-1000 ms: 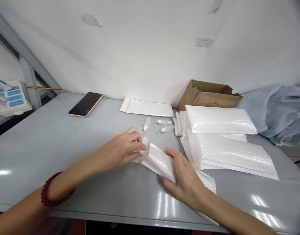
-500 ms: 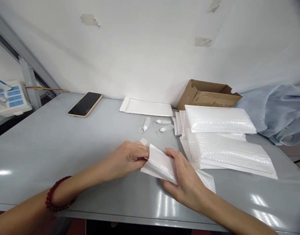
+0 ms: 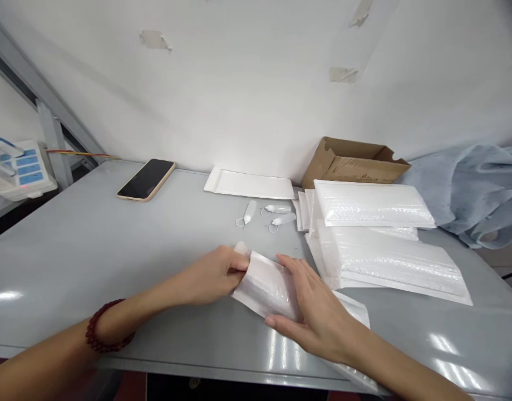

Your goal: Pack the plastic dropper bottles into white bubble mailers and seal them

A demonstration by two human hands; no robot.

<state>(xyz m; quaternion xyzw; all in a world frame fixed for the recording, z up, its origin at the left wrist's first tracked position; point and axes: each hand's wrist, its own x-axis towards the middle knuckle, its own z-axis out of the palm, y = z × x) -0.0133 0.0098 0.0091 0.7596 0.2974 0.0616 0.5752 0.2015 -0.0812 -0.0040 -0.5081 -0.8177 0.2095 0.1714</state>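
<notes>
A white bubble mailer is held above the grey table, its mouth end toward the left. My left hand is closed at that end, fingertips at the opening. Above those knuckles a small whitish piece pokes out; I cannot tell whether it is the mailer's flap or a separate item. My right hand wraps round the mailer's body, thumb on the near side and fingers on the far side. Beyond the hands lie small dropper bottles with looped caps.
Several bubble mailers are stacked at the right, before an open cardboard box. A flat white mailer lies along the wall. A phone rests at the back left, a power strip beyond it. Bluish cloth hangs far right.
The held mailer has shifted slightly left and toward me. My left fingers are less deep in its mouth, and my right thumb has moved onto its near side.
</notes>
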